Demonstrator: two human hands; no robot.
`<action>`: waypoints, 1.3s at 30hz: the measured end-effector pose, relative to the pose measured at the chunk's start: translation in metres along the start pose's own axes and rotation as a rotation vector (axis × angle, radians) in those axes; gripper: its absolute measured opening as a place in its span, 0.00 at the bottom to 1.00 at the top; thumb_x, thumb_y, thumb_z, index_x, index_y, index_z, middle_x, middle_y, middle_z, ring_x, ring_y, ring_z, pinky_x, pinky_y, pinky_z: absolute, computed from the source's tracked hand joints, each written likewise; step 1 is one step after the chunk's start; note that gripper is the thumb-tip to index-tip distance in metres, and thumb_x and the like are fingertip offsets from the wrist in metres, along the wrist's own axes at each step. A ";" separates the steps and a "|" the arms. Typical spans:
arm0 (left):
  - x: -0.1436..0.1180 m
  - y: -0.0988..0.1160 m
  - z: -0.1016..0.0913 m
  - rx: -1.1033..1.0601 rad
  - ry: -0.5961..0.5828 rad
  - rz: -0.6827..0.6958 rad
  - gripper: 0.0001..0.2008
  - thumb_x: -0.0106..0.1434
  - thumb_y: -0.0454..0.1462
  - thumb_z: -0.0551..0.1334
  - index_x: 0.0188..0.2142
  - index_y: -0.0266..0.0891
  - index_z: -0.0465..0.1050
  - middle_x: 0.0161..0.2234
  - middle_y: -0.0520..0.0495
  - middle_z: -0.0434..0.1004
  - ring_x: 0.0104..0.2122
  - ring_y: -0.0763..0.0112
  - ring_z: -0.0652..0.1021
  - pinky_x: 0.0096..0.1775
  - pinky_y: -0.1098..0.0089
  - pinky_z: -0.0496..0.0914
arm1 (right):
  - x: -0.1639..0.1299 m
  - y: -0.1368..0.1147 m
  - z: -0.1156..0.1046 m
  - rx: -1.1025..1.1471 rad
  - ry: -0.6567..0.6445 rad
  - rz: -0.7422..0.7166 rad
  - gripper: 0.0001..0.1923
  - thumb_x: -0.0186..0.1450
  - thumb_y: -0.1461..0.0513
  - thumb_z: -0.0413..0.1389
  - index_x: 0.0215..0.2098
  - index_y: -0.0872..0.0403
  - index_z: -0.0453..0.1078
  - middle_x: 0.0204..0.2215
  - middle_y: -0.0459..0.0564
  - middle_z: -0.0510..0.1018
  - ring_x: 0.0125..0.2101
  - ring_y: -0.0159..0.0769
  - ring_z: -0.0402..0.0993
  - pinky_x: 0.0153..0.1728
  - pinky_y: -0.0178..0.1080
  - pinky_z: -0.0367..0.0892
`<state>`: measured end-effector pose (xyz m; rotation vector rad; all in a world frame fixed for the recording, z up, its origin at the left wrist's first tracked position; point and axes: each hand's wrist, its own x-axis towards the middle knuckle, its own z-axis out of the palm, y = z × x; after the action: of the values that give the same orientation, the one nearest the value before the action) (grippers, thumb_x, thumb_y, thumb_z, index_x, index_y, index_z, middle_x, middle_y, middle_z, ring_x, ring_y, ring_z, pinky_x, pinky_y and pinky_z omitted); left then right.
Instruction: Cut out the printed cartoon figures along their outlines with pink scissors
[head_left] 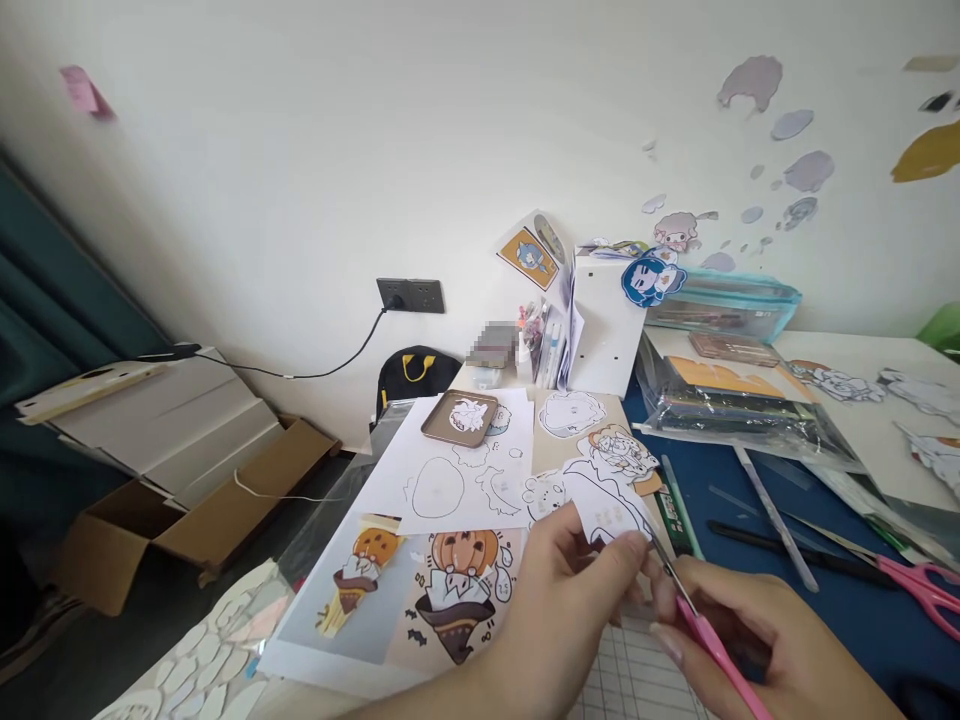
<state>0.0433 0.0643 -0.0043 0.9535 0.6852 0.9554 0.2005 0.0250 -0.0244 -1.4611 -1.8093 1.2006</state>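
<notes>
Pink-handled scissors (701, 625) gripped in right hand (757, 640), blades meeting paper cutout (607, 505) pinched in left hand (559, 600) above desk (840, 590); mid-trimming, next calling for turning paper along outline.

I take the white sheet with outlined cut-out shapes (450, 480) as my landmark on the surface (862, 610). On its far edge sits the brown rounded metal tin lid (459, 417). Just in front of it lie the printed pumpkin-figure cut-outs (457, 585). To its right my left hand (570, 610) pinches a white printed paper figure (611, 490), with my right hand (757, 640) and its pink-handled scissors (697, 620) further right, blades touching that paper. Behind the sheet stands a white upright stand with papers (600, 325). Left of it, below on the floor, rests an open cardboard box (187, 510).
</notes>
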 end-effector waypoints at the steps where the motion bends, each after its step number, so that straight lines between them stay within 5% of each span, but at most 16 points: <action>1: -0.001 0.001 0.000 0.012 -0.001 -0.001 0.10 0.62 0.35 0.61 0.25 0.35 0.70 0.21 0.51 0.71 0.21 0.78 0.67 0.26 0.75 0.61 | -0.001 -0.001 0.000 0.031 0.010 0.005 0.04 0.59 0.65 0.55 0.28 0.50 0.64 0.22 0.43 0.69 0.25 0.36 0.66 0.28 0.35 0.66; 7: -0.004 0.007 0.001 0.034 -0.030 0.008 0.10 0.63 0.34 0.60 0.24 0.37 0.69 0.20 0.53 0.71 0.21 0.77 0.67 0.28 0.75 0.65 | -0.006 -0.007 0.001 0.204 0.016 0.003 0.07 0.58 0.63 0.56 0.26 0.50 0.60 0.18 0.37 0.60 0.20 0.30 0.56 0.21 0.33 0.55; 16: -0.008 0.007 0.001 -0.008 -0.110 0.026 0.13 0.64 0.32 0.59 0.22 0.38 0.67 0.20 0.56 0.70 0.22 0.79 0.69 0.30 0.77 0.65 | -0.016 -0.010 0.004 0.257 0.096 -0.008 0.09 0.55 0.66 0.56 0.25 0.50 0.59 0.20 0.38 0.65 0.21 0.31 0.69 0.22 0.32 0.65; 26: -0.012 0.008 0.002 0.051 -0.140 -0.030 0.12 0.63 0.34 0.57 0.23 0.38 0.65 0.21 0.51 0.67 0.26 0.72 0.71 0.30 0.72 0.65 | -0.021 -0.005 0.007 0.261 0.184 -0.030 0.10 0.51 0.68 0.59 0.24 0.49 0.62 0.21 0.39 0.62 0.21 0.31 0.67 0.21 0.32 0.68; 31: -0.011 0.008 0.002 0.042 -0.147 -0.033 0.11 0.63 0.35 0.57 0.23 0.37 0.65 0.22 0.50 0.68 0.27 0.71 0.70 0.31 0.71 0.66 | -0.022 0.002 0.001 0.123 0.091 -0.074 0.14 0.53 0.67 0.61 0.25 0.49 0.59 0.22 0.39 0.60 0.22 0.31 0.65 0.23 0.32 0.68; 36: -0.011 0.008 -0.001 0.043 -0.190 -0.029 0.12 0.64 0.34 0.57 0.23 0.37 0.65 0.23 0.51 0.68 0.27 0.74 0.70 0.30 0.74 0.65 | -0.022 -0.002 0.008 0.204 0.253 -0.065 0.11 0.51 0.68 0.60 0.25 0.48 0.62 0.21 0.38 0.58 0.21 0.30 0.63 0.22 0.31 0.67; 39: -0.011 0.008 -0.002 0.052 -0.190 -0.019 0.11 0.64 0.34 0.57 0.24 0.37 0.65 0.23 0.52 0.68 0.26 0.76 0.69 0.28 0.76 0.63 | -0.024 -0.004 0.010 0.233 0.242 -0.060 0.10 0.50 0.68 0.59 0.24 0.48 0.63 0.21 0.38 0.60 0.20 0.30 0.65 0.21 0.31 0.67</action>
<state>0.0340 0.0567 0.0031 1.0671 0.5602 0.8212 0.1973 -0.0006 -0.0229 -1.3452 -1.4889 1.1102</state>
